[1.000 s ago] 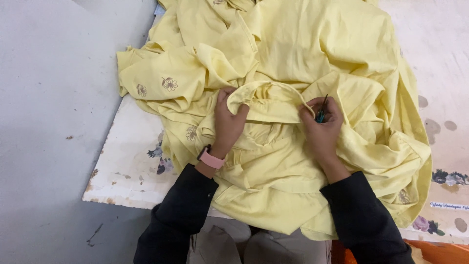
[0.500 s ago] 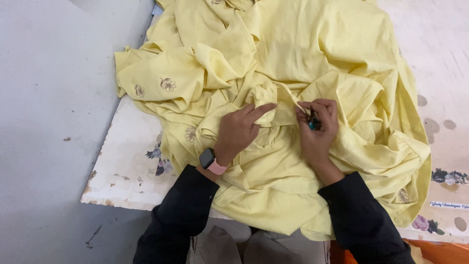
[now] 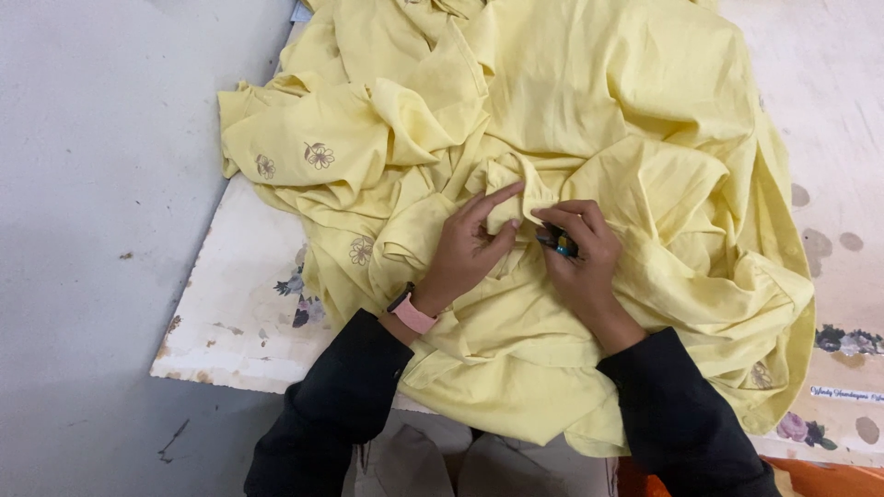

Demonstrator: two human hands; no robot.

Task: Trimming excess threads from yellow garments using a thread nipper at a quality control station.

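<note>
Both hands are meeting at the middle of the yellow garment (image 3: 589, 138), which is lying bunched across the worn white board (image 3: 235, 322). The left hand (image 3: 470, 248) is reaching up from the lower left, wrist bent, forefinger and thumb pinching a small fold of cloth (image 3: 516, 184). The right hand (image 3: 580, 253) is coming in from the lower right, fingers curled and clenching a small dark tool (image 3: 557, 242) just beside that fold; its kind is too small to tell. The garment's long axis is running from the person up and away, a flower-printed sleeve (image 3: 295, 152) sticking out to the left. A pink watch (image 3: 410, 313) is sitting on the left wrist.
</note>
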